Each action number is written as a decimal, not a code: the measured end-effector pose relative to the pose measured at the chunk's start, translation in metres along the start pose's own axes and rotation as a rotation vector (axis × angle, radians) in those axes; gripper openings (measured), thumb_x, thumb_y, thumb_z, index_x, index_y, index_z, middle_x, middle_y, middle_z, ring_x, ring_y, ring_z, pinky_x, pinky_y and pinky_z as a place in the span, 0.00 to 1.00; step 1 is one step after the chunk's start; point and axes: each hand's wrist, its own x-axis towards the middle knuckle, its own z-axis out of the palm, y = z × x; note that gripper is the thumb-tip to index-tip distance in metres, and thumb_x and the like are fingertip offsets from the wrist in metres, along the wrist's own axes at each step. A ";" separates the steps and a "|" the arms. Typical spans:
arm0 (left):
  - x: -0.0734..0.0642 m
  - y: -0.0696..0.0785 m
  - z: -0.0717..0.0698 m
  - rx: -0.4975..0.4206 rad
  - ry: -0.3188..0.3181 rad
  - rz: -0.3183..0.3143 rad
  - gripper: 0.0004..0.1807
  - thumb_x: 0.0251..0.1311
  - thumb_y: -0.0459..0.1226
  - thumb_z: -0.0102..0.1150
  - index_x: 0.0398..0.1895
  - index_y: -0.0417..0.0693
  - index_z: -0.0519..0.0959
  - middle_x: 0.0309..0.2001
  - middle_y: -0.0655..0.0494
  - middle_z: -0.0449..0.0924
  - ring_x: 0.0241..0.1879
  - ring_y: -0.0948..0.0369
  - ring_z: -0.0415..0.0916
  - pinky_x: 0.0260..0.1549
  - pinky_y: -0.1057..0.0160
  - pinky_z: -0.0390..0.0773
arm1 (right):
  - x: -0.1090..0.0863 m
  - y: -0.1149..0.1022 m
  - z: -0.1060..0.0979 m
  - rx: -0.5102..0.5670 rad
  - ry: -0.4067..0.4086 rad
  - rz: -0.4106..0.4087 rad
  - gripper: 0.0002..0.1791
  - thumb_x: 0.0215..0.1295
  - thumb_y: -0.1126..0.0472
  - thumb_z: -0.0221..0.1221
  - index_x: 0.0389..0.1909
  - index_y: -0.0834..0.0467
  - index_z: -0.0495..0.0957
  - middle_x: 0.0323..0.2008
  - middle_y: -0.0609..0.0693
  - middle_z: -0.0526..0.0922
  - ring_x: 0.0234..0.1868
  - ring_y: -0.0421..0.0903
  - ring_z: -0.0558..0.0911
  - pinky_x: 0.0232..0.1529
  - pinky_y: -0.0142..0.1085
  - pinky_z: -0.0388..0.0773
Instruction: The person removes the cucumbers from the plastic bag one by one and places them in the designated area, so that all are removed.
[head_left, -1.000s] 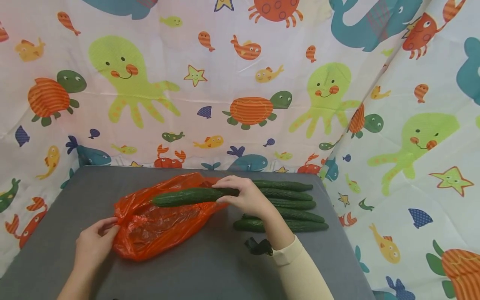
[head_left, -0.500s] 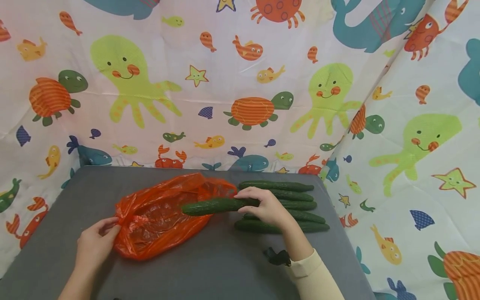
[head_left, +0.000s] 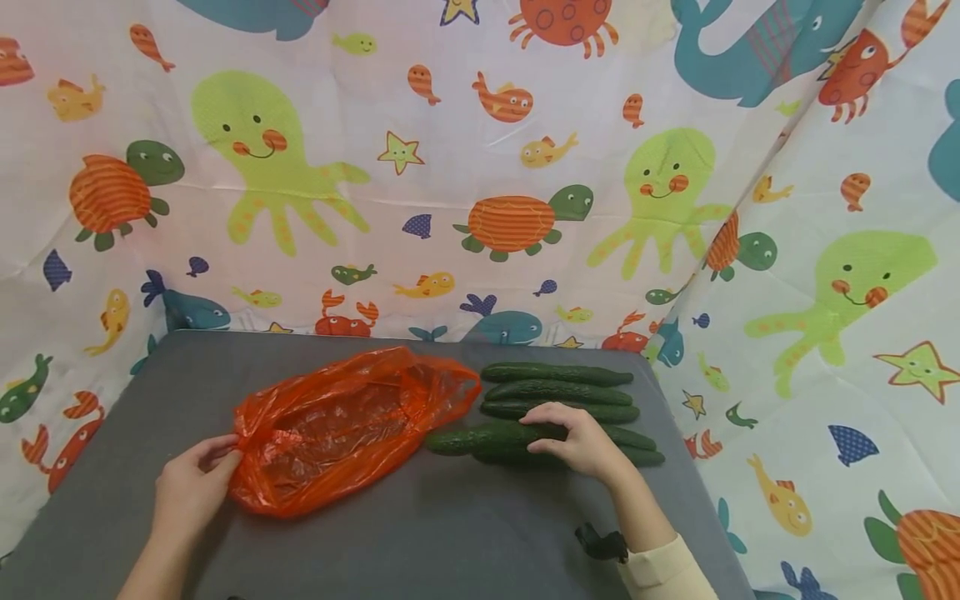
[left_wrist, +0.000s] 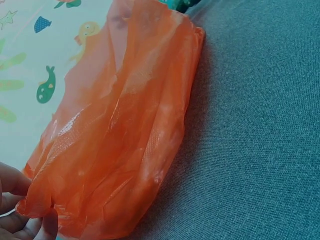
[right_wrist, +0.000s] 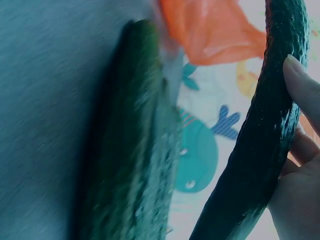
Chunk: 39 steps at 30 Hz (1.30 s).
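Observation:
My left hand (head_left: 191,483) pinches the gathered left end of a translucent orange plastic bag (head_left: 300,492), which lies crumpled on the grey table. The left wrist view shows fingertips (left_wrist: 49,224) on the bag's bunched corner. Over the front of a cucumber row, my right hand (head_left: 581,442) holds a dark green cucumber (head_left: 461,440), thumb on one side and fingers on the other. That held cucumber (right_wrist: 245,160) appears raised apart from the lying ones in the right wrist view. Several cucumbers (head_left: 558,373) lie side by side, the front ones partly hidden by the hand and held cucumber.
The grey table (head_left: 420,550) runs up to a white curtain (head_left: 420,192) printed with sea animals, at the back and both sides. A dark device (head_left: 598,543) sits at my right wrist, beside the cream sleeve (head_left: 667,575).
My right hand has carried the cucumber from over the bag rightward and toward the front, to the cucumber row. My left hand keeps its pinch on the bag.

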 end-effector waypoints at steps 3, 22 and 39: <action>0.000 0.000 0.000 -0.001 -0.002 -0.001 0.21 0.72 0.45 0.55 0.59 0.41 0.80 0.53 0.37 0.83 0.50 0.46 0.82 0.25 0.74 0.75 | -0.011 0.008 0.000 -0.014 -0.006 0.040 0.20 0.57 0.55 0.73 0.52 0.45 0.84 0.52 0.41 0.85 0.56 0.44 0.82 0.56 0.43 0.79; -0.001 -0.003 -0.001 0.015 -0.017 -0.001 0.23 0.71 0.47 0.55 0.60 0.41 0.79 0.52 0.37 0.84 0.50 0.45 0.81 0.26 0.72 0.73 | -0.061 0.055 0.002 -0.080 -0.050 0.179 0.21 0.58 0.57 0.72 0.53 0.45 0.83 0.52 0.42 0.84 0.56 0.47 0.81 0.55 0.46 0.79; 0.000 -0.004 -0.003 0.011 -0.015 -0.016 0.24 0.71 0.48 0.55 0.60 0.41 0.79 0.53 0.37 0.84 0.49 0.47 0.81 0.25 0.73 0.74 | -0.069 0.067 0.015 -0.135 -0.019 0.254 0.20 0.55 0.60 0.73 0.50 0.46 0.84 0.51 0.42 0.83 0.55 0.50 0.80 0.54 0.50 0.78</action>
